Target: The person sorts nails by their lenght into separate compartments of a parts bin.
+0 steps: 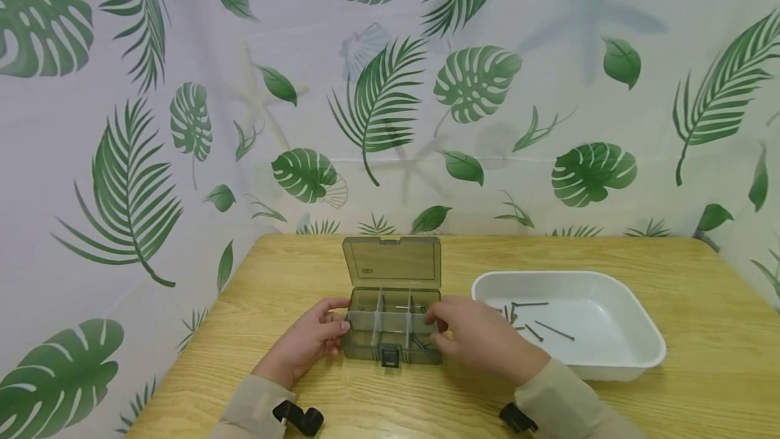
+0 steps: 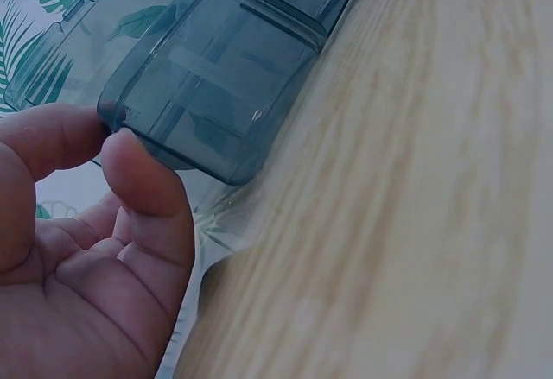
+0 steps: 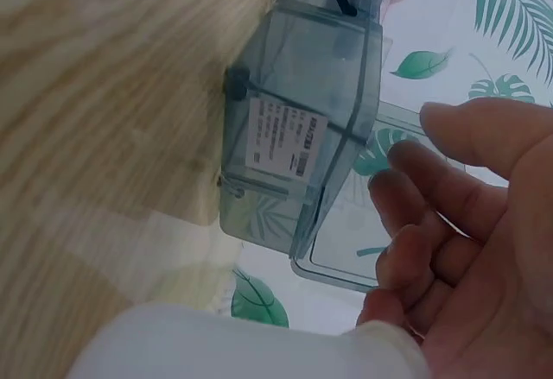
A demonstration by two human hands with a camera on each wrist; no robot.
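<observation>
Left hand [image 1: 309, 339] pinches the box [image 1: 361, 351] at left, right hand [image 1: 478, 334] loosely curled at its right end.

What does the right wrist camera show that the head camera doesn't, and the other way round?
Only the right wrist view shows the printed label on the outside of the see-through box.

Only the head view shows the loose metal pieces in the white tray.

Both show the box with its lid open, the person's right grip, the wooden table and the leaf-print backdrop.
</observation>
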